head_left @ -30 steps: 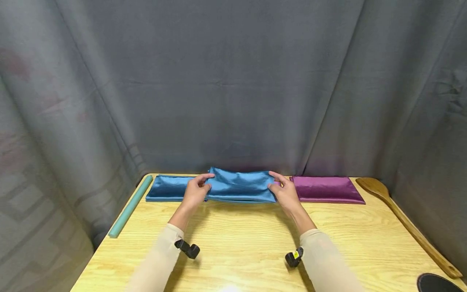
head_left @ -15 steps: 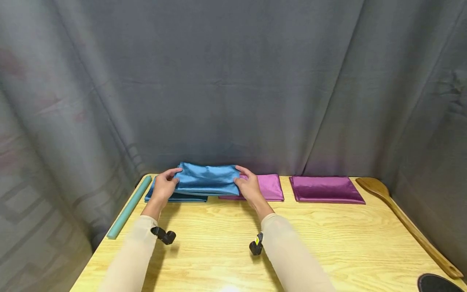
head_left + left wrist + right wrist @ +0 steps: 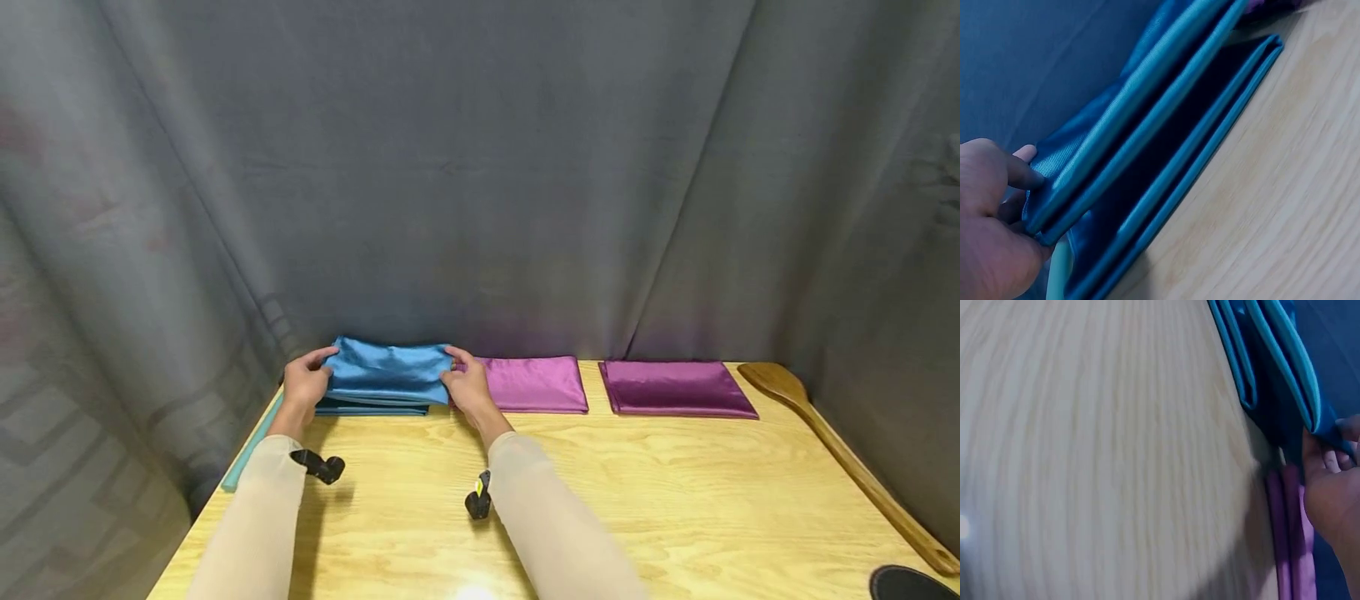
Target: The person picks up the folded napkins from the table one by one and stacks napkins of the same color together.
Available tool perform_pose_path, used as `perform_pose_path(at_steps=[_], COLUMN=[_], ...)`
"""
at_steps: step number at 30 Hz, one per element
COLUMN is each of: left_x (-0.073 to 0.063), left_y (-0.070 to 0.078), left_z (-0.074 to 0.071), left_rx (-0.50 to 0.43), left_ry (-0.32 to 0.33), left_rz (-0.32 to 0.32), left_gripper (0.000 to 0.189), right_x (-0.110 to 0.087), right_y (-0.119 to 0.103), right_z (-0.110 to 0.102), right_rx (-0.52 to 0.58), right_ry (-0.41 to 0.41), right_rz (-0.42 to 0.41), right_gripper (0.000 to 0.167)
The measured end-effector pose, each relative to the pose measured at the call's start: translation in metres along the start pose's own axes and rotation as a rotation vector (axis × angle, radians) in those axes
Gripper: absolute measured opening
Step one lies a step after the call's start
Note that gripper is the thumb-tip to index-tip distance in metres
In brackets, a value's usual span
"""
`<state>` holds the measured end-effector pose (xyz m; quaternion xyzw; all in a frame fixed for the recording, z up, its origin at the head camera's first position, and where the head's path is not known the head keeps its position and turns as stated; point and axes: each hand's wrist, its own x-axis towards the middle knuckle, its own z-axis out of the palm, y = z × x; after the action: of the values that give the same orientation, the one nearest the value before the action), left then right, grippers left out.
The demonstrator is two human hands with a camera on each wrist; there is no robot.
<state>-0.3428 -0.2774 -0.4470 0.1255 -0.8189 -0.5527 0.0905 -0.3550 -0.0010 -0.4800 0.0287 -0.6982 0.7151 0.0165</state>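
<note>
A folded shiny blue cloth (image 3: pixel 390 371) is stretched between both hands, raised above a darker blue folded cloth (image 3: pixel 375 409) on the table. My left hand (image 3: pixel 303 385) pinches its left end, thumb in front. At the other end, my right hand (image 3: pixel 468 387) pinches the cloth between thumb and fingers. In the left wrist view, a gap separates the held cloth (image 3: pixel 1122 137) from the folded one (image 3: pixel 1191 150) beneath. The right wrist view shows the right hand (image 3: pixel 1335 481) at the cloth's end, close to the pink folded cloth (image 3: pixel 1294 537).
Right of the hands lie a pink folded cloth (image 3: pixel 536 385) and a purple folded cloth (image 3: pixel 678 389). A wooden spoon (image 3: pixel 847 458) lies along the right edge, near a dark round-edged object (image 3: pixel 907 583). A green rod (image 3: pixel 251 450) lies at left, partly hidden. Grey curtain (image 3: pixel 480 167) hangs behind.
Both hands have carried the blue cloth leftward, from in front of the pink cloth to over the darker blue one. The pink cloth has come into view; the left arm now partly covers the green rod.
</note>
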Motion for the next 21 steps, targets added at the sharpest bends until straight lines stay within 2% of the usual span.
perform_pose_path(at_steps=[5,12,17,21], left_x=[0.008,0.015,0.014,0.013], left_y=[-0.011,-0.019,-0.023,-0.026], left_z=[-0.009,-0.016,-0.014,-0.014], left_rx=[0.054,0.086,0.068,0.058], left_ry=[0.015,0.065,0.033,0.031], left_rz=[-0.047,-0.033,-0.053,-0.057], left_gripper=[0.049,0.051,0.055,0.058], right_x=[0.003,0.005,0.008,0.007], right_y=[0.010,0.012,0.018,0.021], right_z=[0.016,0.029,0.032,0.032], right_rx=[-0.050,-0.083,-0.124,-0.139], right_ry=[-0.001,-0.004,0.011,0.004], right_rz=[-0.003,-0.012,0.000,0.002], right_gripper=[0.056,0.058,0.058,0.058])
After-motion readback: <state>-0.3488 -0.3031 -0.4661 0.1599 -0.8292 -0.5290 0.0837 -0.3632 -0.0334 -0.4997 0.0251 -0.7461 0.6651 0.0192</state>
